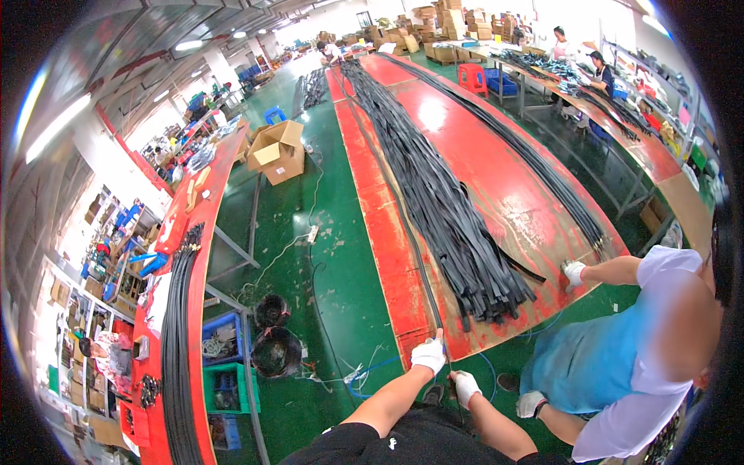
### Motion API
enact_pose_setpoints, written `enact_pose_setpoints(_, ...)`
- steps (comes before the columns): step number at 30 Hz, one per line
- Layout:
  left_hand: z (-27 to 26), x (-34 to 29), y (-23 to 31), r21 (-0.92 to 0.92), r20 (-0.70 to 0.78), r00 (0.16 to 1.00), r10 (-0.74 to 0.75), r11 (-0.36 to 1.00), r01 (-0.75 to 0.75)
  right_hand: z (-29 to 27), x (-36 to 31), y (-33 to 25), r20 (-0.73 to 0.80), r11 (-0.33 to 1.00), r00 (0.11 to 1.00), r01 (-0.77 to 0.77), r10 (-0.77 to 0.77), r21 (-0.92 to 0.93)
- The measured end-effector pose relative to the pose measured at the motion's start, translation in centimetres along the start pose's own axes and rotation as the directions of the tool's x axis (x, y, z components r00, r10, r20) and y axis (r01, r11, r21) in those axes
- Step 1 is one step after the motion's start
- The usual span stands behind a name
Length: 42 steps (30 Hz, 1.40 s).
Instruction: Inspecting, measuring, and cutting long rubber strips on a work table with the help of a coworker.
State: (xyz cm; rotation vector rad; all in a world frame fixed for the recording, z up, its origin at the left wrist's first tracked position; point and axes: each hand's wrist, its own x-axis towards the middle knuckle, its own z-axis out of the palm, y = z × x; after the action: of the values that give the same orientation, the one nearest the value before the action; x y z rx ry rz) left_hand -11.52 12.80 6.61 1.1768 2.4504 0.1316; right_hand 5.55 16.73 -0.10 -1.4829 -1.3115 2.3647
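Observation:
A long black cable runs along the left side of the red table to its near edge. At that corner my left hand, in a white glove, is closed around the cable. Just below and to the right, beyond the edge, my gloved right hand has its fingers curled on a thin dark length of it; the grip is partly hidden. A big pile of flat black strips lies in the middle of the table, right of the cable.
On my right stands a co-worker in a blue apron, one gloved hand on the table. A bundle of black cables lies along the far right side. Left are another red table, a cardboard box and black buckets. A blue hose hangs near my hands.

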Motion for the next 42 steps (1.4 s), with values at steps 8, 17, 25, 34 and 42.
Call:
enact_pose_setpoints(8, -0.6, 0.3, 1.5, -0.014, -0.018, 0.999, 0.030, 0.999, -0.030, 1.2, 4.0, -1.8, -0.155, 0.947, 0.957, 0.202, -0.246, -0.250)
enact_pose_setpoints(17, -1.1, 0.4, 0.6, 0.013, 0.050, 0.998, 0.026, 1.000, -0.027, 2.4, -0.1, -1.9, -0.174, 0.937, 0.943, 0.235, -0.284, -0.258)
enact_pose_setpoints(25, -0.6, 0.0, 0.7, 0.023, 0.011, 1.000, 0.028, 0.999, -0.028, 1.5, -0.8, -0.8, -0.158, 0.940, 0.949, 0.229, -0.273, -0.252)
enact_pose_setpoints(34, -0.8, -1.1, 0.3, 0.005, 0.038, 0.999, 0.014, 1.000, -0.014, 0.6, 2.0, -0.7, -0.020, 0.993, 0.995, 0.094, -0.096, -0.068)
enact_pose_setpoints(42, -0.5, -0.6, -0.2, 0.005, 0.025, 0.999, 0.041, 0.999, -0.041, 1.3, 3.9, -0.9, -0.071, 0.998, 0.997, 0.036, -0.039, -0.052)
